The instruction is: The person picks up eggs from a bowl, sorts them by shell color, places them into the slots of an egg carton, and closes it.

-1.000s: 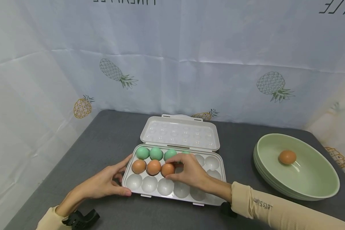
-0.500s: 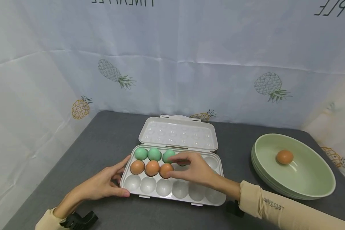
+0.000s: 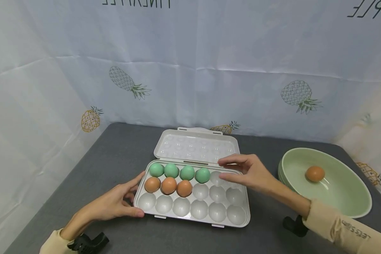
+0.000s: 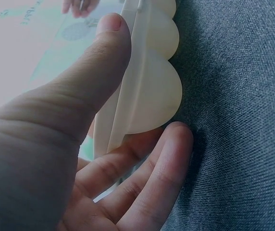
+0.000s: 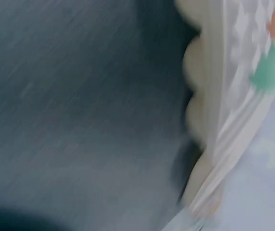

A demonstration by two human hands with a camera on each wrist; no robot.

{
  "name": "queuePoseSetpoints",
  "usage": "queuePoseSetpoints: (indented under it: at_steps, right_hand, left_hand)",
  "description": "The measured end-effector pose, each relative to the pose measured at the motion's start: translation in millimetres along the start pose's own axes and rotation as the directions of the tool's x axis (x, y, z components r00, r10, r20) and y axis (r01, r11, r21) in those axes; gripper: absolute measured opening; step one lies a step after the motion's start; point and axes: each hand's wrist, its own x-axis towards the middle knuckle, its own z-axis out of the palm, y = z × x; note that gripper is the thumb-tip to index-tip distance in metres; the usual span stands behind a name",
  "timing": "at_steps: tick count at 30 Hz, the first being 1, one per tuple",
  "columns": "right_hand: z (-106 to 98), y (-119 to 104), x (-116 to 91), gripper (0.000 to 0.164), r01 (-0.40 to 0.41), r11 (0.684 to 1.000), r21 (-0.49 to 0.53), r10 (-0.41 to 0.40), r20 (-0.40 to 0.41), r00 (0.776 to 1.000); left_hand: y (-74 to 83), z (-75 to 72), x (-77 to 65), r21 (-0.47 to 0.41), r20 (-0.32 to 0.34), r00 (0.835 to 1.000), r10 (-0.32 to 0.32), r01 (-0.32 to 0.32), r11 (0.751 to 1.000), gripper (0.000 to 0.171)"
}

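Note:
A white egg box point(image 3: 199, 210) lies with its lid point(image 3: 197, 143) tipped back on the dark table. Several green eggs fill part of its back row, the rightmost green egg point(image 3: 202, 175) included. Three brown eggs, among them this brown egg point(image 3: 184, 188), sit in the middle row; the front cups hold nothing. My left hand point(image 3: 114, 203) grips the box's left end, thumb point(image 4: 104, 57) along the rim and fingers curled round the side. Over the back right cups, my right hand point(image 3: 247, 173) hovers with thumb and fingers apart, holding nothing.
Stacked pale green bowls point(image 3: 343, 197) stand on the right of the table point(image 3: 124, 151), the top one with a brown egg point(image 3: 315, 174) inside. A curtain point(image 3: 190, 88) printed with pineapples hangs behind and at the sides.
My right hand has let go of the third brown egg in the middle row and moved right and back, uncovering the rightmost green egg. The left hand keeps its place on the box.

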Motion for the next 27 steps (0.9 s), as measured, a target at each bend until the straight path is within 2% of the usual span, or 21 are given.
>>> queuePoseSetpoints:
  at_steps: [3,8,13,18,22,27]
  right_hand:
    - [-29,-1,-14,0.034,-0.008,1.000,-0.017,0.007,-0.048,0.999]
    - [-72,-2,-37,0.033,-0.113,0.990,-0.084,0.100,-0.144,0.985]
    - [-105,-3,-55,0.035,-0.113,0.991,-0.068,0.099,-0.181,0.979]
    - [-132,-3,-71,0.037,-0.171,0.978,-0.118,0.142,-0.221,0.965]
    - [-153,-2,-86,0.039,-0.212,0.961,-0.179,0.172,-0.215,0.961]
    - [-174,1,-101,0.039,-0.316,0.890,-0.330,0.241,-0.249,0.938]
  left_hand:
    - [0.5,0.2,0.5,-0.002,0.003,1.000,-0.006,0.006,1.000,0.114]
    - [0.7,-0.5,0.6,0.008,0.003,1.000,-0.006,0.006,1.000,0.114]
    - [1.1,-0.7,-0.4,0.037,-0.004,1.000,-0.006,0.006,0.999,0.114]
    - [1.3,-0.3,-1.1,0.060,-0.012,1.000,-0.008,0.008,0.998,0.114]
    - [1.8,-0.4,0.0,0.045,-0.005,1.000,-0.013,0.013,0.999,0.114]
    - [2.3,-0.6,0.2,0.049,-0.005,1.000,-0.015,0.016,0.999,0.114]
